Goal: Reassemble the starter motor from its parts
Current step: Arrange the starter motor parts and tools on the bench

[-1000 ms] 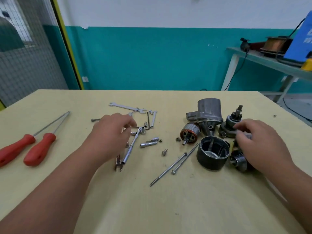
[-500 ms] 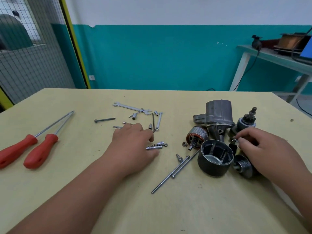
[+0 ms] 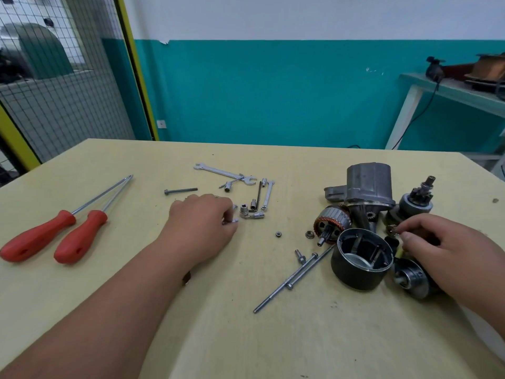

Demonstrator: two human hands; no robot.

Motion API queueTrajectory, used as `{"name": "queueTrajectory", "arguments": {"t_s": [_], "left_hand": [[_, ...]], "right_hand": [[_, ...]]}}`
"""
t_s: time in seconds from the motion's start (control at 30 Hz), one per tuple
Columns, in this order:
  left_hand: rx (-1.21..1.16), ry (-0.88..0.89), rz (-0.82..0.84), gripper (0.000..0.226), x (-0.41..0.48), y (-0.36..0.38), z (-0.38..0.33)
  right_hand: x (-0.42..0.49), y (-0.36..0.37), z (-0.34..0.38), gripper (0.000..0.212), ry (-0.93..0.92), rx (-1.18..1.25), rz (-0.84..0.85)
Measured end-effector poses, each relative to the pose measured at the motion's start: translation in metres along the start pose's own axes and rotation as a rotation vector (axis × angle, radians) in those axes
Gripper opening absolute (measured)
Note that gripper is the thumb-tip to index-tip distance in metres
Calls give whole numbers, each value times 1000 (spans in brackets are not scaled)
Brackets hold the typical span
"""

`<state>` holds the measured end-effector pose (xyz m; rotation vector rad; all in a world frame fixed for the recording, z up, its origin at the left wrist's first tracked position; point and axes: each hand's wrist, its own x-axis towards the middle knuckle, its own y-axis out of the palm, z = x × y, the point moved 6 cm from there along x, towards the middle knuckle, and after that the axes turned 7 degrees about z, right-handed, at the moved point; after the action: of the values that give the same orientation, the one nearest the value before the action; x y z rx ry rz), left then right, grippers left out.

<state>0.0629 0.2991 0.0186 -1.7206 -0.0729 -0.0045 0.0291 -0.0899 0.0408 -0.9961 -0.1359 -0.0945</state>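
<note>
The starter parts lie at the right of the yellow table (image 3: pixel 246 337): a grey cast housing (image 3: pixel 369 184), a copper-wound armature (image 3: pixel 332 221), a black field casing (image 3: pixel 360 258) standing open end up, a pinion drive (image 3: pixel 416 201) and a round end part (image 3: pixel 410 277). Two long through bolts (image 3: pixel 295 277) lie in front, with a short bolt (image 3: pixel 300 255) and two nuts (image 3: pixel 278 234) nearby. My right hand (image 3: pixel 448 253) pinches a small metal part (image 3: pixel 393 229) beside the casing. My left hand (image 3: pixel 202 222) is curled round a small silver piece (image 3: pixel 232 220).
Two red-handled screwdrivers (image 3: pixel 54 233) lie at the left. Spanners (image 3: pixel 224 173), sockets (image 3: pixel 247 212), a hex key (image 3: pixel 258 194) and a dark bolt (image 3: pixel 180 190) are scattered behind my left hand. A shelf (image 3: pixel 451 88) stands at the far right.
My left hand has drawn back to the left and curled round a small silver piece; the loose silver extension pieces are gone from view. My right hand has stayed by the casing.
</note>
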Motion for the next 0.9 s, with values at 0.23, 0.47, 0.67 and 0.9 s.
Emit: {"name": "queueTrajectory", "arguments": {"t_s": [0.23, 0.47, 0.67, 0.9], "left_hand": [[-228, -166, -30, 23, -3, -16, 36], [-435, -383, -201, 16, -9, -32, 84], [-702, -443, -303, 23, -8, -27, 97], [-695, -380, -363, 22, -12, -30, 84]], "right_hand": [[0, 0, -2, 18, -6, 0, -6], [3, 1, -12, 17, -26, -44, -36], [10, 5, -30, 38, -35, 8, -3], [3, -2, -12, 16, -59, -48, 11]]}}
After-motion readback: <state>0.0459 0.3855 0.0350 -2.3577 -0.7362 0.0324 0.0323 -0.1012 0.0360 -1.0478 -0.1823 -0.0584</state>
